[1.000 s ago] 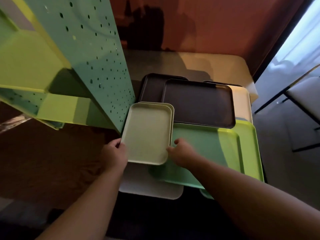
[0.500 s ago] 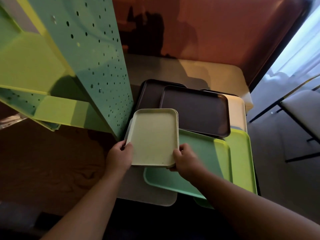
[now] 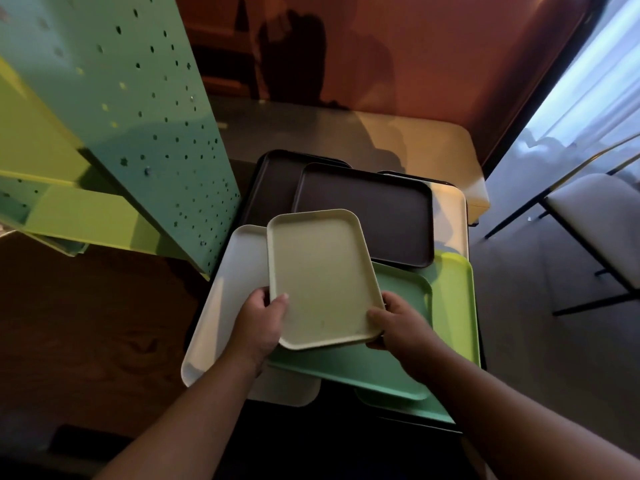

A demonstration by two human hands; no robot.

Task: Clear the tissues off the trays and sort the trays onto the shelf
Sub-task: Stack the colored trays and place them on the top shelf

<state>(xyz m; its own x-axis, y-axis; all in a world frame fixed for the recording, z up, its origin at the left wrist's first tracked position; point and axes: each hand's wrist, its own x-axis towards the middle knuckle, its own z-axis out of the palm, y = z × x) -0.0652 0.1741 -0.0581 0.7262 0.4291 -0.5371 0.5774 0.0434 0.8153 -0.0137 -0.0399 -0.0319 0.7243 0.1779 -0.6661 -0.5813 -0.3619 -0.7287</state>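
Observation:
I hold a small pale green tray (image 3: 320, 271) lifted above the pile, tilted slightly. My left hand (image 3: 259, 320) grips its near left corner, thumb on the inner face. My right hand (image 3: 398, 320) grips its near right corner. Below it lie a white tray (image 3: 225, 299), a mint green tray (image 3: 398, 368) and a lime green tray (image 3: 457, 306). Two dark brown trays (image 3: 374, 209) lie farther back. No tissues show on any tray. The green perforated shelf (image 3: 138, 109) stands at the left.
A cream tray (image 3: 450, 209) peeks out behind the brown ones, on a table (image 3: 415, 140) by a reddish wall. A white-seated chair (image 3: 595, 220) with black legs stands at the right. Lime shelf boards (image 3: 69, 216) jut out at the left.
The small pale green tray has risen off the pile and shifted right, uncovering the white tray beneath. Both hands moved up with it.

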